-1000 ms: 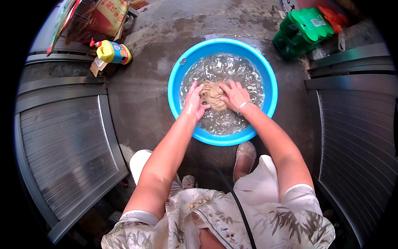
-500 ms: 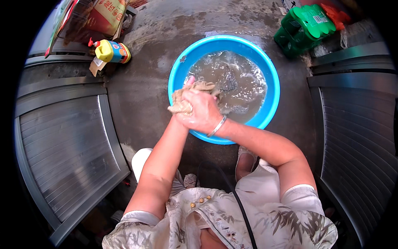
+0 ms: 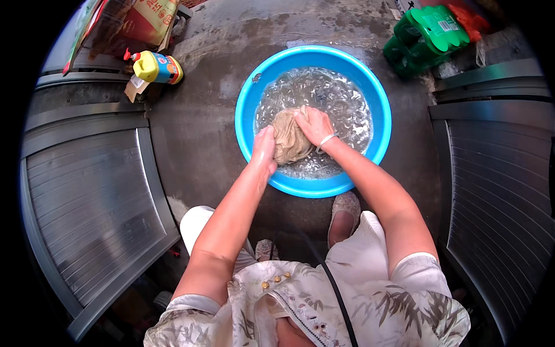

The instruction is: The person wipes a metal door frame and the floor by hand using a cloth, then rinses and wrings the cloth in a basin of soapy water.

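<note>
A wet beige cloth point(image 3: 291, 139) is bunched between my two hands over the water in a round blue basin point(image 3: 381, 110). My left hand point(image 3: 265, 149) is closed on the cloth's left side, near the basin's near-left wall. On the upper right of the cloth, my right hand point(image 3: 315, 124) grips it with the fingers bent over its edge. A bangle circles my right wrist. Cloudy, rippling water point(image 3: 347, 110) with bright glints fills the basin's bottom; anything lying under it cannot be made out.
A yellow pump bottle point(image 3: 157, 67) stands at the far left by a red box point(image 3: 144, 23). Green wrapped bottles point(image 3: 425, 37) are at the far right. Grey metal panels point(image 3: 98, 202) flank both sides. My shoes are just before the basin on a damp concrete floor point(image 3: 196, 115).
My hands were clasped together around the squeezed cloth at the basin's left rim. Now they are apart, further right and lower over the water, with the cloth spread wider between them.
</note>
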Demonstrator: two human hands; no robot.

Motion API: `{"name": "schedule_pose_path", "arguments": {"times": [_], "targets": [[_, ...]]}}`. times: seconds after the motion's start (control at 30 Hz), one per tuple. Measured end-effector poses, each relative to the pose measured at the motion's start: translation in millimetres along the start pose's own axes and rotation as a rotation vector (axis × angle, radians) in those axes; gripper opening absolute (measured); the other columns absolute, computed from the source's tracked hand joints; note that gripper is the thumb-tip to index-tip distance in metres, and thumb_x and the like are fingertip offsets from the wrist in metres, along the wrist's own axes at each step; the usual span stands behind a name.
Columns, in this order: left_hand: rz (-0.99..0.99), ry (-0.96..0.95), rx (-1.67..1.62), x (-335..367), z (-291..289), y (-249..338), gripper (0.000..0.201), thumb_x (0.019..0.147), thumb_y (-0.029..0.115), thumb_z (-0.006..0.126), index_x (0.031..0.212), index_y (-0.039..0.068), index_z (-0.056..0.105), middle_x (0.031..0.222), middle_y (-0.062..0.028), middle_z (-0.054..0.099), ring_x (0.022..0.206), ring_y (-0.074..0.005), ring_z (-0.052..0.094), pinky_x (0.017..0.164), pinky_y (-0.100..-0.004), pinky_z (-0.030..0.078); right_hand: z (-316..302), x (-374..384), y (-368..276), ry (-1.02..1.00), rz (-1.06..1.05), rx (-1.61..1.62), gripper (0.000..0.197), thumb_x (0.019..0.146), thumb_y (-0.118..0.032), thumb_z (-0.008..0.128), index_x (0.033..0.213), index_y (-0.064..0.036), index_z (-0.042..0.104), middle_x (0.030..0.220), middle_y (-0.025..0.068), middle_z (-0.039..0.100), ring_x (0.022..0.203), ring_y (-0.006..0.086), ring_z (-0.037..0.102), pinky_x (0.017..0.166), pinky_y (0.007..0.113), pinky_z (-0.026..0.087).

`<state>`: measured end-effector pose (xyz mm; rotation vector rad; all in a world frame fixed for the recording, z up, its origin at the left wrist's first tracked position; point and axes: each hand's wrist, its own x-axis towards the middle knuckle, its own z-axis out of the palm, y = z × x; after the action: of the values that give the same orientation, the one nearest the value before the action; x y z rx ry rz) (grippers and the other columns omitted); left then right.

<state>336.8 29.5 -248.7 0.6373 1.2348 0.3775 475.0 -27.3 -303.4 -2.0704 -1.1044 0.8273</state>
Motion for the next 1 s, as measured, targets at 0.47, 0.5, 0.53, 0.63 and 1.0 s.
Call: {"name": "schedule_pose_path", "arguments": {"times": [0.47, 0.5, 0.53, 0.63, 1.0], "targets": [[0.06, 0.04, 0.436, 11.4, -29.8, -2.2, 0.083, 0.082, 0.012, 0.059, 0.149, 0.018, 0.011, 0.143, -0.0117, 0.037, 0.125, -0.0284, 0.042, 0.098, -0.0491, 0.037, -31.0, 5.4, 9.1, -0.072, -0.151, -0.629, 0.032, 0.08, -0.023, 0.058, 0.11, -0.0104, 0.058, 0.113, 0.0133, 0.056, 0.107, 0.0281, 0.051, 0.085, 0.042, 0.042], [-0.045, 0.045, 0.399, 8.4, -25.1, 1.2, 0.082, 0.083, 0.013, 0.058, 0.149, 0.02, 0.01, 0.144, -0.0104, 0.037, 0.125, -0.0294, 0.042, 0.098, -0.0535, 0.036, -19.6, 1.9, 5.6, 0.009, -0.304, -0.492, 0.033, 0.08, -0.022, 0.058, 0.111, -0.0111, 0.057, 0.113, 0.0139, 0.055, 0.108, 0.0297, 0.051, 0.085, 0.043, 0.044], [-0.051, 0.03, 0.37, 10.1, -23.8, -2.0, 0.082, 0.084, 0.016, 0.057, 0.149, 0.022, 0.008, 0.147, -0.0102, 0.031, 0.128, -0.0323, 0.037, 0.097, -0.0595, 0.032, -7.2, -2.8, 9.1, 0.088, -0.456, -0.351, 0.034, 0.08, -0.022, 0.058, 0.113, -0.0117, 0.056, 0.113, 0.0145, 0.055, 0.109, 0.0312, 0.051, 0.084, 0.045, 0.047], [-0.057, 0.027, 0.285, 10.1, -26.5, -8.7, 0.083, 0.087, 0.026, 0.056, 0.149, 0.026, 0.002, 0.152, -0.0105, 0.019, 0.134, -0.0397, 0.026, 0.095, -0.0722, 0.023, 16.3, -10.8, 22.9, -0.163, -0.441, -0.519, 0.039, 0.081, -0.023, 0.059, 0.12, -0.0157, 0.053, 0.116, 0.0171, 0.053, 0.103, 0.0367, 0.056, 0.086, 0.046, 0.048], [-0.364, -0.357, -0.408, 30.9, -47.6, 4.4, 0.065, 0.087, 0.063, 0.043, 0.11, 0.004, 0.058, 0.1, -0.0141, 0.065, 0.086, -0.0294, 0.064, 0.082, -0.0454, 0.051, -10.1, -44.0, -122.1, -0.243, -0.36, 0.597, 0.006, 0.07, -0.005, 0.052, 0.072, -0.0001, 0.055, 0.07, 0.0161, 0.057, 0.067, 0.0225, 0.058, 0.064, 0.033, 0.044]]}}
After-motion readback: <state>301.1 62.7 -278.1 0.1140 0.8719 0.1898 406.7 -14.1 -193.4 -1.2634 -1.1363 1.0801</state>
